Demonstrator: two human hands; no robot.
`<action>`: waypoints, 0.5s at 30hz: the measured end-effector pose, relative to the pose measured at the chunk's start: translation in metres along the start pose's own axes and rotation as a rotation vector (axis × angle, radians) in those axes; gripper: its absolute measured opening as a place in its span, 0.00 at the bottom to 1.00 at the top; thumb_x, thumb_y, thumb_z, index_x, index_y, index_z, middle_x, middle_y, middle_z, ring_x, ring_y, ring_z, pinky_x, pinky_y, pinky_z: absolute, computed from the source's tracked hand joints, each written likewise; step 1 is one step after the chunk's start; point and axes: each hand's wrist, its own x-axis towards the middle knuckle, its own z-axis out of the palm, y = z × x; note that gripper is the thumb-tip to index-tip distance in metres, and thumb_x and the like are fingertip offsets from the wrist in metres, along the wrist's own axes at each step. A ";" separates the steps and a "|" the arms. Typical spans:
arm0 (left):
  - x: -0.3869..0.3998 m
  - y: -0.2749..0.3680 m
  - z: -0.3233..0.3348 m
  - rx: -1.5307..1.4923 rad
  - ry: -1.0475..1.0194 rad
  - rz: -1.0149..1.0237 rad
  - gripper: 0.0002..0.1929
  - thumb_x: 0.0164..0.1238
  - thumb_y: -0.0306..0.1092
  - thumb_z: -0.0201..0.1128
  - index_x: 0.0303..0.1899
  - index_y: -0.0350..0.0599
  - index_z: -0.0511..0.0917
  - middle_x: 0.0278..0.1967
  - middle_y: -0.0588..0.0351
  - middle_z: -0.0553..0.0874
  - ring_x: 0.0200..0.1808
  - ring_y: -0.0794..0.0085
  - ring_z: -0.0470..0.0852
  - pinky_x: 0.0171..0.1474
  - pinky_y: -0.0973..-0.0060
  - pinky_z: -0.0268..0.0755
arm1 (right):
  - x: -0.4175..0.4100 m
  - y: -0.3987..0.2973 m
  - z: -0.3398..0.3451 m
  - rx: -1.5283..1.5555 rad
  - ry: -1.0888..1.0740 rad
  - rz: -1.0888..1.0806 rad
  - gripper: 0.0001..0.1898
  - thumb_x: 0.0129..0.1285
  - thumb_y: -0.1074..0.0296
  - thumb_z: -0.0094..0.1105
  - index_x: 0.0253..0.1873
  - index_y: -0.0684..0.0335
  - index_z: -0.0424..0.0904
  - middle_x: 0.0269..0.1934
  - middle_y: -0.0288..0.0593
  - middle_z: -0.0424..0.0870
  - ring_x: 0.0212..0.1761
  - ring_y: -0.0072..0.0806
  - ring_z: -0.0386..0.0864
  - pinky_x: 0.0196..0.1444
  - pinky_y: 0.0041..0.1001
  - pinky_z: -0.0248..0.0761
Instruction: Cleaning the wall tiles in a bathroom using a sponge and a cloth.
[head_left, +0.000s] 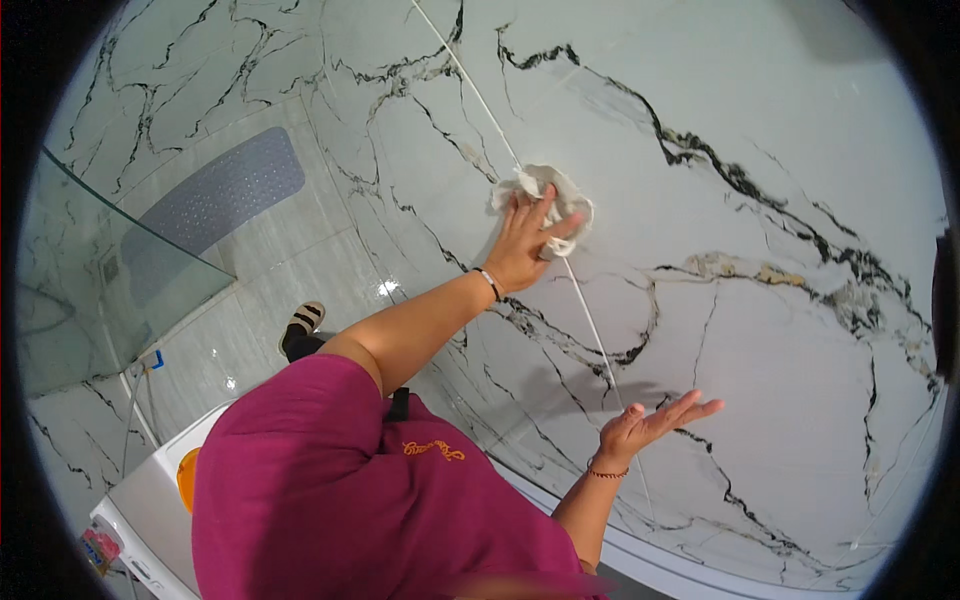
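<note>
A crumpled white cloth (574, 199) lies flat against the marble-patterned wall (750, 337), over a pale joint line. My left hand (525, 244) presses on this cloth with its fingers spread and partly sunk in the folds. Lower and to the right, my right hand (660, 427) is held out with its fingers apart and nothing in it. Its shadow falls on the wall beside it. Whether it touches the wall, I cannot tell.
A glass panel (112, 277) stands at the left, in front of a grey perforated bath mat (247, 180) on the tiled floor. One sandalled foot (304, 319) shows. At lower left are a white appliance or cabinet (142, 517) and an orange container (187, 480).
</note>
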 end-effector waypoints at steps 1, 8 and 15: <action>0.008 -0.018 0.002 -0.005 0.046 0.023 0.28 0.61 0.35 0.55 0.60 0.34 0.58 0.61 0.38 0.58 0.63 0.40 0.52 0.66 0.55 0.40 | 0.001 0.004 0.002 0.009 0.011 -0.008 0.36 0.65 0.39 0.33 0.70 0.58 0.43 0.71 0.51 0.32 0.73 0.43 0.28 0.68 0.45 0.24; 0.076 -0.214 -0.002 -0.560 0.779 -0.746 0.21 0.68 0.42 0.47 0.50 0.29 0.68 0.45 0.38 0.76 0.47 0.50 0.74 0.53 0.66 0.63 | 0.000 0.030 0.025 -0.561 -0.135 -0.008 0.43 0.56 0.26 0.24 0.70 0.50 0.46 0.70 0.52 0.28 0.71 0.46 0.18 0.65 0.49 0.11; 0.116 -0.231 -0.037 -0.514 0.748 -0.876 0.21 0.67 0.40 0.46 0.52 0.29 0.68 0.52 0.35 0.71 0.54 0.47 0.70 0.57 0.64 0.59 | 0.012 -0.001 0.034 -0.516 -0.104 0.123 0.42 0.60 0.31 0.30 0.70 0.57 0.44 0.71 0.49 0.27 0.72 0.43 0.21 0.66 0.47 0.12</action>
